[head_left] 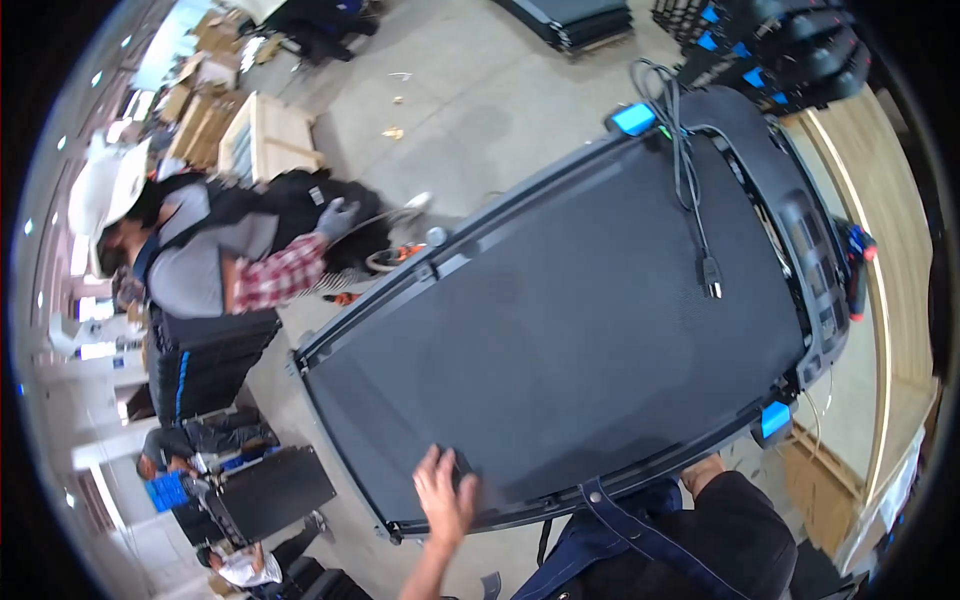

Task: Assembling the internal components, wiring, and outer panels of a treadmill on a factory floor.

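Note:
A treadmill base (560,320) with a wide black belt lies in front of me, slanting up to the right. My left hand (446,492) rests on the belt near its lower left corner, fingers spread, with a dark patch beside them that may be shadow. At the near side rail, my right hand (704,472) is partly hidden by my sleeve and the frame, and its fingers do not show. A black power cord (684,160) lies bundled over the far right of the belt, its plug (712,280) on the surface. The motor end (800,225) shows open slots.
Beyond the far rail a person (230,240) in a white cap and gloves bends over cables. Red-and-blue-handled tools (860,250) lie by the motor end, beside a wooden crate (885,300). Stacked black panels (210,360) stand at left, with other people (205,445) lower down.

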Demonstrator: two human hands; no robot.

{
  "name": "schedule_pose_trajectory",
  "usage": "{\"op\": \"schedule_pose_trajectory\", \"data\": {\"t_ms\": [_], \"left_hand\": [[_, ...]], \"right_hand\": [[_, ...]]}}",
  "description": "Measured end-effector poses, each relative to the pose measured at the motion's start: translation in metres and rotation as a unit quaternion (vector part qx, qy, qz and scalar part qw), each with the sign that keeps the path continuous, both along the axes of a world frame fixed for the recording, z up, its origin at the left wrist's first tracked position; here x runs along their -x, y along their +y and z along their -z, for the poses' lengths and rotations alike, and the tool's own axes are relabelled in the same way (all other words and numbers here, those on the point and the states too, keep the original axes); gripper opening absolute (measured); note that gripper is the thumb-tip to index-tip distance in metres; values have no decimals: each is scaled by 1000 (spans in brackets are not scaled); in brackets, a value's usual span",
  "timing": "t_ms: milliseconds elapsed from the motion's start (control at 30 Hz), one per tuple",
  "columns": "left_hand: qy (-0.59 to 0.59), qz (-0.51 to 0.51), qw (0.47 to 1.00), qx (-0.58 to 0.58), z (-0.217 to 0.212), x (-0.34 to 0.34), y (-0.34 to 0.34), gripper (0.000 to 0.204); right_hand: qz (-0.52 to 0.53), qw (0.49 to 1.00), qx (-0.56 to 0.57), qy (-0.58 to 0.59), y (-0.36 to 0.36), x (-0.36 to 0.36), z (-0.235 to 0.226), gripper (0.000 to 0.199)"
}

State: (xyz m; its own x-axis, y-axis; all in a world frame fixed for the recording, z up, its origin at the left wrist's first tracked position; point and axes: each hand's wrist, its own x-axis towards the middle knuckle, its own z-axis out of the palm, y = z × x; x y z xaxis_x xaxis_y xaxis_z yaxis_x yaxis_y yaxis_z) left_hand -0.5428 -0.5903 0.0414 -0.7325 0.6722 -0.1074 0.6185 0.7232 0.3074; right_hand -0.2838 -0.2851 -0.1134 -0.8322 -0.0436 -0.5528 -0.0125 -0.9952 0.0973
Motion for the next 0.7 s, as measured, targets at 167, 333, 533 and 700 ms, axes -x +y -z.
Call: {"op": "schedule_pose_trajectory", "data": {"t_ms": [167, 333, 533, 700], "left_hand": [[34, -158, 986, -40, 27, -98, -83, 42], [124, -222, 965, -71, 55, -113, -62, 37], [200, -181, 955, -126, 68, -116, -71, 40], [215, -196, 947, -136, 79, -117, -80, 41]], "right_hand": [[-51, 993, -96, 42, -33, -33, 10, 46], [-89, 977, -186, 53, -28, -10, 24, 46], [-107, 946, -304, 27, -13, -8, 49, 47], [-157, 900, -405, 36, -15, -21, 79, 47]]}}
